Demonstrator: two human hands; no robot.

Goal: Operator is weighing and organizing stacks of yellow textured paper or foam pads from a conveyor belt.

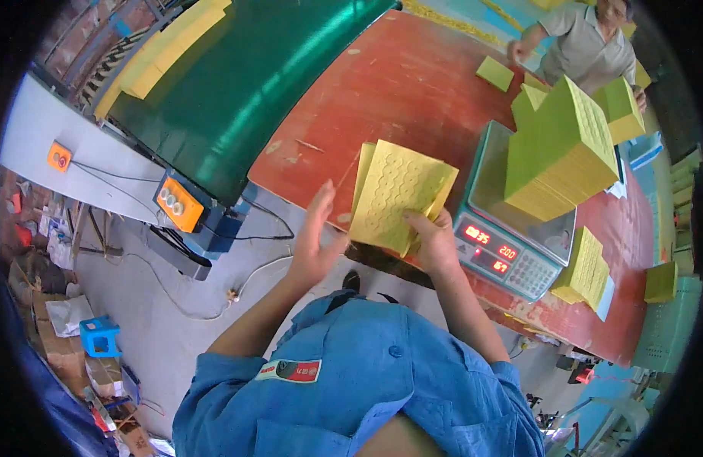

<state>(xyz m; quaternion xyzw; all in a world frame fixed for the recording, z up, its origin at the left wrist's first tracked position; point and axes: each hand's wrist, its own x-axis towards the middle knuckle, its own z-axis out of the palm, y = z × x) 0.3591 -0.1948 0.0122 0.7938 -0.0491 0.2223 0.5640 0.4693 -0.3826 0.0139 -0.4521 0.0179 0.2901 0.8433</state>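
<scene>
A small stack of yellow embossed sheets (397, 194), marked with wavy rows, is at the near edge of the red table (374, 84). My right hand (435, 238) grips its lower right corner, thumb on top and the other fingers underneath, mostly hidden. Sheets in the stack are slightly fanned, with some edges showing at the left and right. Just left of the stack, my left hand (316, 242) is open, fingers stretched and palm facing the sheets, apart from them. Right of my right hand stands a digital scale (511, 255) with lit red figures, bearing a tall stack of yellow-green sheets (557, 160).
More sheet stacks (583, 266) lie beside and behind the scale. Across the table, a person (587, 42) in a light shirt reaches over it. A green conveyor belt (229, 99) with an orange button box (178, 204) runs at left. A blue stool (100, 337) stands on the floor.
</scene>
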